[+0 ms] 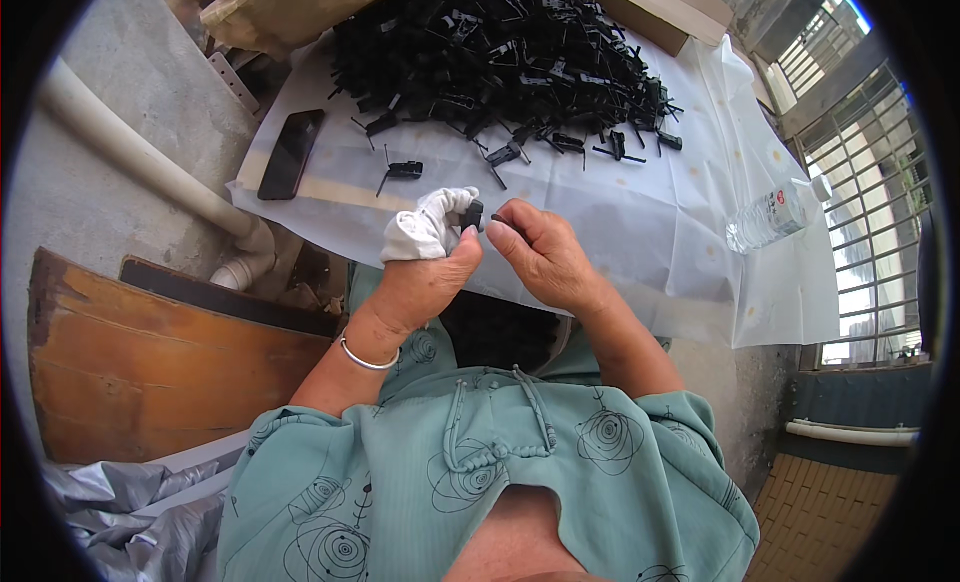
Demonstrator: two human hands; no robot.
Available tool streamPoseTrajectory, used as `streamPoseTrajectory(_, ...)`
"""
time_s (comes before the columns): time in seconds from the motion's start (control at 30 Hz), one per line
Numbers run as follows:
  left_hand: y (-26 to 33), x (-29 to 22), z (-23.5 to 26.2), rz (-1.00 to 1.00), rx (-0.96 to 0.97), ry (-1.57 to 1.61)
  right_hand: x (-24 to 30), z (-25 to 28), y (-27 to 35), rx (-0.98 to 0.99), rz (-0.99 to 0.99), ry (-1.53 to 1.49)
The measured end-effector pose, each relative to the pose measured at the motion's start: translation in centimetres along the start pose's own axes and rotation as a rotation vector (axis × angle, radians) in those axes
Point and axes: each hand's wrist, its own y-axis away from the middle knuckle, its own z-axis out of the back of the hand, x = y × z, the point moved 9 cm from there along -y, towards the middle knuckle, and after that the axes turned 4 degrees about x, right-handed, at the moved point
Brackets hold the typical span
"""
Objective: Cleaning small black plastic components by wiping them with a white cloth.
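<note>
My left hand (425,282) is closed around a black plastic part (471,216), with a bunched white cloth (432,225) wrapped over its fingers. Close beside it, my right hand (545,257) pinches a small dark piece (497,219), mostly hidden by the fingertips. A narrow gap shows between the two hands. Just beyond them on the table lie loose black plastic parts with thin stems, one (404,170) ahead of my left hand and another (503,155) ahead of my right. Behind these rises a large heap of similar black parts (490,62).
A white plastic sheet (660,222) covers the table. At its left edge lies a dark phone (291,154); a clear water bottle (775,217) rests on its side at the right. Cardboard (655,12) borders the heap. Below the hands is a dark container (500,332).
</note>
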Motion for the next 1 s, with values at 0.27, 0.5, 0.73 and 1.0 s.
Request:
streamPoseTrajectory(0.27, 0.3, 0.5, -1.0, 0.17, 0.114, 0.118, -1.1, -0.8, -0.7, 0.043, -0.054, -0.175)
streamPoseTrajectory(0.5, 0.4, -1.2, -0.4, -0.112, -0.016, -0.268, -2.1, -2.2, -0.5, 0.094, -0.11, -0.098)
streamPoseTrajectory(0.73, 1.0, -0.9, -0.6, -0.213, -0.029, -0.512, -3.9, -3.3, -0.4, -0.006, -0.2, -0.282)
streamPoseTrajectory(1.0, -0.2, 2.3, 0.8, 0.135, 0.041, 0.147, -3.0, -1.8, 0.0, 0.181, -0.038, 0.134)
